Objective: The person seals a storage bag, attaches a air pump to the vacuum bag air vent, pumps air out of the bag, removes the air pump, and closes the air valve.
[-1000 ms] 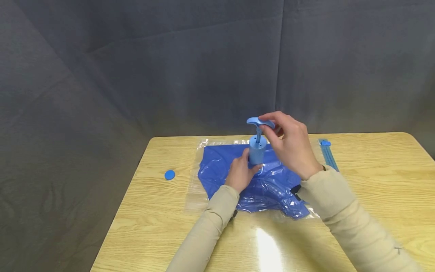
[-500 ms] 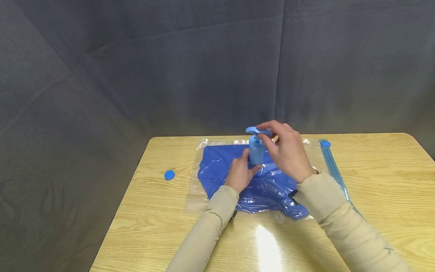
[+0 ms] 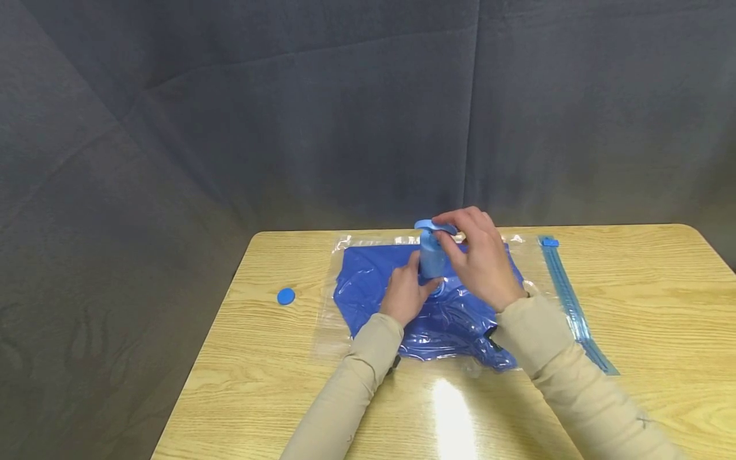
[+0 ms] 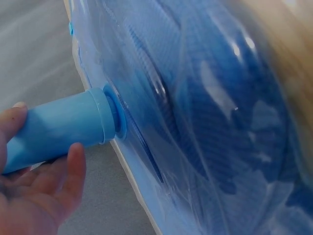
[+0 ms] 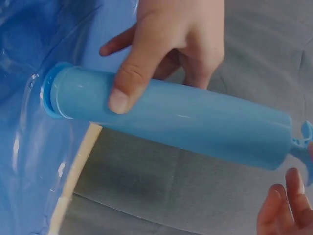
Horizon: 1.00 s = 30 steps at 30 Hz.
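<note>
I have the blue pump (image 3: 432, 260) upright on the plastic bag (image 3: 448, 326), near the tabletop's (image 3: 661, 306) far edge, wood stretching rightward. My left grip (image 3: 404, 294) wraps it; my right grip (image 3: 482, 259) pinches its handle (image 3: 424, 224), lower than a second ago.

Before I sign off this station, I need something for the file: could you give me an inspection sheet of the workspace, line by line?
Surface: wood-grain table, with a bright glare patch near the wearer.
Job's things: blue pump standing with its base against a clear bag that holds blue contents.
Clutter: one blue disc, lying left of the bag in the head view.
Left hand: grips the pump's body.
Right hand: pinches the handle on top.
Cables: nothing seen.
Surroundings: dark grey cloth behind the table.
</note>
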Motion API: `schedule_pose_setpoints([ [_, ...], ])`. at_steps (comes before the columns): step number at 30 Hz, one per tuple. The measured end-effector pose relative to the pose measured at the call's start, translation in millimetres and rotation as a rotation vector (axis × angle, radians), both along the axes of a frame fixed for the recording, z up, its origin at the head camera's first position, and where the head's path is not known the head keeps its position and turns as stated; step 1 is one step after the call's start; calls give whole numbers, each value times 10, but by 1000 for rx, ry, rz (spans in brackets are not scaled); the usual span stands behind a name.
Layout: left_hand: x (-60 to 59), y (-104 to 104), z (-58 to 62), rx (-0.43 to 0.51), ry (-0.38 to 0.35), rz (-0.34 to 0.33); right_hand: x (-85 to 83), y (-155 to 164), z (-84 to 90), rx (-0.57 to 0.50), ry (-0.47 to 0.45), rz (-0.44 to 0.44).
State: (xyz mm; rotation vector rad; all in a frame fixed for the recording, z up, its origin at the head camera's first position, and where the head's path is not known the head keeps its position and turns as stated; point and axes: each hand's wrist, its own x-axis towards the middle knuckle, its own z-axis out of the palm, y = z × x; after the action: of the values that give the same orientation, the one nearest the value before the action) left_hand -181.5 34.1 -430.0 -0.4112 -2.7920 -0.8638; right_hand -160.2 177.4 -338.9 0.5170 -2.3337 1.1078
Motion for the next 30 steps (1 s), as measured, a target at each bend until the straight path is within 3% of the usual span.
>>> schedule_pose_setpoints([
  [6,1,-13,-7,34,-31,-5,-38,-9,-106,-87,-74,55],
  [15,3,-32,-42,33,53,-14,-117,-36,-324,-147,-268,44],
  [18,9,-28,-52,22,58,-17,-127,-43,-369,-158,-265,23],
  [24,16,-41,-50,40,-8,-10,-111,-56,-371,-134,-214,31],
  [30,3,-64,-62,29,7,-3,-115,-84,-375,-139,-172,20],
])
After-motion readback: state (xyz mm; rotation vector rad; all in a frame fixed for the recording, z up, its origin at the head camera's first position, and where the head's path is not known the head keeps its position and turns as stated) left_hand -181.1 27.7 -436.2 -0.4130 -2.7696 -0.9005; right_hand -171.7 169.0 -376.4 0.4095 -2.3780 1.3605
